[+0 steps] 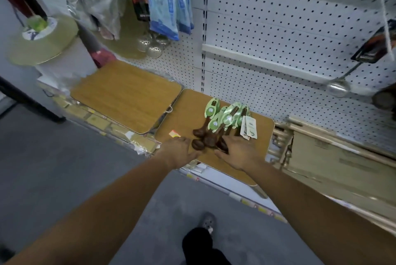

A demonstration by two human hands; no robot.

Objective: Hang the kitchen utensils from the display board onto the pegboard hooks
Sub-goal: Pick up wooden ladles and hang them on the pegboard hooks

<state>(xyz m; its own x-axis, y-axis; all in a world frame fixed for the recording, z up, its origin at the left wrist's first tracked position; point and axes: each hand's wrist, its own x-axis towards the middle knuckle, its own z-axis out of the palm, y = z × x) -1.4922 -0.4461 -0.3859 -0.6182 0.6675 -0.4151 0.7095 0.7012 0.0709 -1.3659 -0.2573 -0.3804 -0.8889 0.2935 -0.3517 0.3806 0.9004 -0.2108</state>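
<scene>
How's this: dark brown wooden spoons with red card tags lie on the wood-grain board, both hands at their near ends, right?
No: in the head view the card tags on the dark brown wooden spoons are green, not red. They lie on the wood-grain board, left hand and right hand at their near ends.

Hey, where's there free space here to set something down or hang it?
The left wood-grain board is bare all over. The right board is free only along its left side, beyond the orange sticker; wooden spoons, left hand and right hand crowd its middle. The pegboard is bare from its slotted post to the hanging ladle.
</scene>
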